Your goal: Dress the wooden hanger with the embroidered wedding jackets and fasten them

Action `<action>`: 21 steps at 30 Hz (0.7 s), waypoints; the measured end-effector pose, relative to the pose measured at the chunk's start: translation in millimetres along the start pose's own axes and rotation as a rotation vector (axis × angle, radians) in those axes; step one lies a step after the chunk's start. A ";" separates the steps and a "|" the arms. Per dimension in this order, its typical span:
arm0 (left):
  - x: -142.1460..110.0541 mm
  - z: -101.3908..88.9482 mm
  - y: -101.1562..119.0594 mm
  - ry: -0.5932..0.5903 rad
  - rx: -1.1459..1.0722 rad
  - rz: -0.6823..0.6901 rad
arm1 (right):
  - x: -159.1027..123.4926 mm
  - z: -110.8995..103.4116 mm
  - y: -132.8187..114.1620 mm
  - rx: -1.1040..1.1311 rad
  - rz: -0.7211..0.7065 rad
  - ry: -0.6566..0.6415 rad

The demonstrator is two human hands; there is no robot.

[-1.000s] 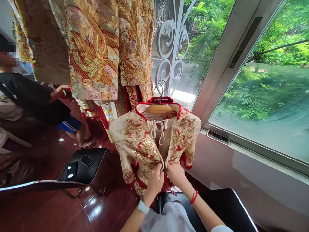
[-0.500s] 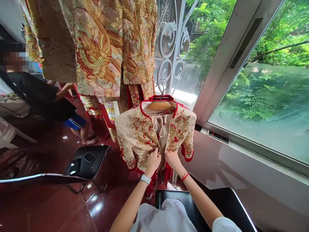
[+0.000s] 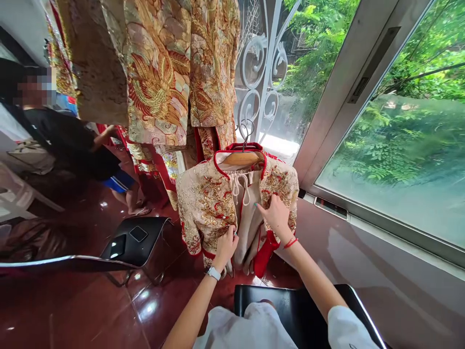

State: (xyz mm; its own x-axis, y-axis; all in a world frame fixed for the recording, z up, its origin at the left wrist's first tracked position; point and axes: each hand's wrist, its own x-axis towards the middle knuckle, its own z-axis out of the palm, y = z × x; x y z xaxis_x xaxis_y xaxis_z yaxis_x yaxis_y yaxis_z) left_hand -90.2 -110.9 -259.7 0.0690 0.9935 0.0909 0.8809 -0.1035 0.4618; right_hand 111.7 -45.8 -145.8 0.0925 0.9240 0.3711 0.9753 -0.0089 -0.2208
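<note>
The embroidered jacket hangs open directly ahead of me, its front within both grips, on a wooden hanger just beyond them. My left grip has thumb and fingers together, clamped on one front edge. My right grip lies against the other front panel, thumb spread from the fingers; I cannot tell whether it pinches any cloth. To manage the opening well, I would hold close to each edge, pull gently and evenly, and avoid rubbing the gold beadwork. The pale ties dangle between and just beyond my grips and could catch a finger. Nearer me than the grips, a black chair limits room below. Well to their left, another chair carries a dark flat device, with a person farther off. Patterned garments hang beyond my left grip; the window frame slants up beyond my right.
</note>
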 end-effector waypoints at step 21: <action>-8.8 20.8 45.1 -0.208 -0.070 0.092 | 7.1 -15.9 -27.7 0.011 -0.233 -0.207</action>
State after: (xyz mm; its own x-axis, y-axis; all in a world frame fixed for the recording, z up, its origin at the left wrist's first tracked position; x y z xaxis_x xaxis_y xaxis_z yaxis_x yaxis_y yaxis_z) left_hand -41.4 -123.3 -258.0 0.2493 0.9674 -0.0451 0.8323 -0.1902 0.5207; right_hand 88.5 -45.1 -122.7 -0.1777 0.9588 0.2215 0.9631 0.2157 -0.1612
